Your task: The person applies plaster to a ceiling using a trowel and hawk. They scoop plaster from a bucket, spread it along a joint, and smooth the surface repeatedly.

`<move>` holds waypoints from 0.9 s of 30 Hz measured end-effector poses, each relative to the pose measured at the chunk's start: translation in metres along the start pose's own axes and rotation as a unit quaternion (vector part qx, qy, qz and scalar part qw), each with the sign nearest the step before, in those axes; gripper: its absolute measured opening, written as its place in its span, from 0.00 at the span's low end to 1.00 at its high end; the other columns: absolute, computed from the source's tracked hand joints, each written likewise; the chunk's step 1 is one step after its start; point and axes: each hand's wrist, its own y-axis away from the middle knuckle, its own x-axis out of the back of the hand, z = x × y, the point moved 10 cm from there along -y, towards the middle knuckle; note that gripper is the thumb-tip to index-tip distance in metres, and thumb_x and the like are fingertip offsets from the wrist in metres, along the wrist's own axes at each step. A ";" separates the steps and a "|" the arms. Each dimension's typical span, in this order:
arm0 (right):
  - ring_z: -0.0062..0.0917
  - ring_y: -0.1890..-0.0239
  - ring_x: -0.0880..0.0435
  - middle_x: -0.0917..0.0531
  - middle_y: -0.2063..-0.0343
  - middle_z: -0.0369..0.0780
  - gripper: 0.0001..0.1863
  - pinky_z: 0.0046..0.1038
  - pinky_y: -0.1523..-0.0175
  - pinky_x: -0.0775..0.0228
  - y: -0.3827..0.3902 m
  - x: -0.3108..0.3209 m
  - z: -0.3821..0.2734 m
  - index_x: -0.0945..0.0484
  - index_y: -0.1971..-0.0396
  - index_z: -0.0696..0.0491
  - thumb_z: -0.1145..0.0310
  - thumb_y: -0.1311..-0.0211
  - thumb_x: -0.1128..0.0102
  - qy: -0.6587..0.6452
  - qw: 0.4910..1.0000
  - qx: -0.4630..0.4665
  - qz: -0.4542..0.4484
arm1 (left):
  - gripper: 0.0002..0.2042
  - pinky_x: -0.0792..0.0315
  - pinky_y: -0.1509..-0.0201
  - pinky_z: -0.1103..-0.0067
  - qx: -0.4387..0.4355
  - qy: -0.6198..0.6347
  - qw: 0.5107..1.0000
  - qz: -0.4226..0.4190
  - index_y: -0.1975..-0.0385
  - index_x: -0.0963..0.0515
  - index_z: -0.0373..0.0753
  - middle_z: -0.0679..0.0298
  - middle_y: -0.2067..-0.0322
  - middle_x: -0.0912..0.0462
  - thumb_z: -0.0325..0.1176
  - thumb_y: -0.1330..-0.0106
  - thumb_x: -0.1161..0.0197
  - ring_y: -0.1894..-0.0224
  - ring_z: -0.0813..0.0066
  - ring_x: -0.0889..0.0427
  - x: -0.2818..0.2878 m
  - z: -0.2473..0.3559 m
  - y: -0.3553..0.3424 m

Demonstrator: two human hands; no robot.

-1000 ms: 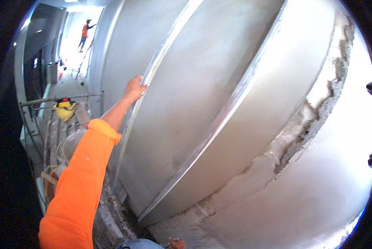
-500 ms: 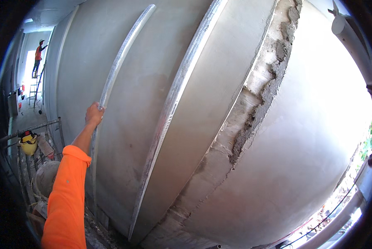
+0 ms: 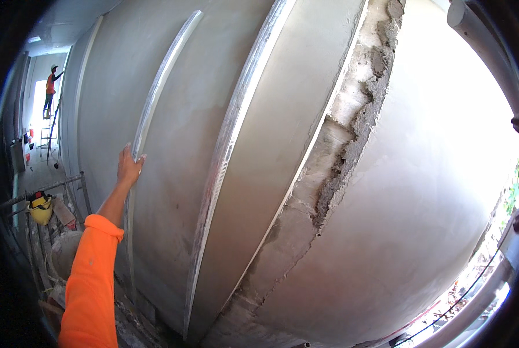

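Note:
My left hand [image 3: 129, 168] reaches out in an orange sleeve and lies against a long, narrow metal straightedge [image 3: 162, 75] that stands along the grey plastered wall [image 3: 184, 133]. Its thumb and fingers are spread to either side of the bar, not wrapped round it. A second, wider metal straightedge [image 3: 236, 122] runs up the wall to the right, tilted the same way. Farther right, a strip of rough bare wall [image 3: 330, 142] shows between the plaster edges, with a ragged ridge of mortar [image 3: 361, 124] along it. My right hand is out of sight.
At the lower left stand a metal rail [image 3: 45, 188], a yellow helmet [image 3: 41, 210] and a mortar-smeared bucket [image 3: 64, 255]. Far down the passage, a person [image 3: 50, 90] in an orange vest stands on a ladder [image 3: 45, 136]. Pale poles [image 3: 485, 49] edge the right side.
My left hand has loosened from round the narrow straightedge, and its fingers have spread. The view has shifted slightly, so the wall and bars sit farther left.

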 end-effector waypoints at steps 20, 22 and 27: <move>0.25 0.78 0.17 0.16 0.79 0.33 0.19 0.30 0.72 0.24 -0.017 -0.055 -0.025 0.17 0.72 0.53 0.53 0.29 0.39 -0.259 0.948 -0.159 -0.091 | 0.29 0.59 0.17 0.47 -0.678 -0.060 0.730 0.056 0.27 0.34 0.50 0.59 0.27 0.34 0.56 0.23 0.48 0.23 0.56 0.38 0.119 0.395 0.242; 0.29 0.73 0.13 0.13 0.77 0.37 0.21 0.32 0.65 0.22 -0.015 -0.080 -0.028 0.15 0.69 0.55 0.50 0.31 0.39 -0.253 0.942 -0.158 -0.156 | 0.26 0.61 0.17 0.46 -0.739 -0.106 0.664 0.044 0.31 0.30 0.55 0.65 0.29 0.30 0.57 0.24 0.46 0.23 0.60 0.37 0.112 0.445 0.258; 0.38 0.68 0.09 0.11 0.77 0.43 0.24 0.37 0.51 0.20 0.029 -0.104 -0.018 0.13 0.70 0.55 0.47 0.33 0.40 -0.372 0.756 -0.437 -0.315 | 0.26 0.65 0.17 0.46 -0.756 -0.227 0.614 -0.006 0.33 0.28 0.54 0.65 0.32 0.27 0.57 0.27 0.43 0.25 0.62 0.35 0.086 0.511 0.254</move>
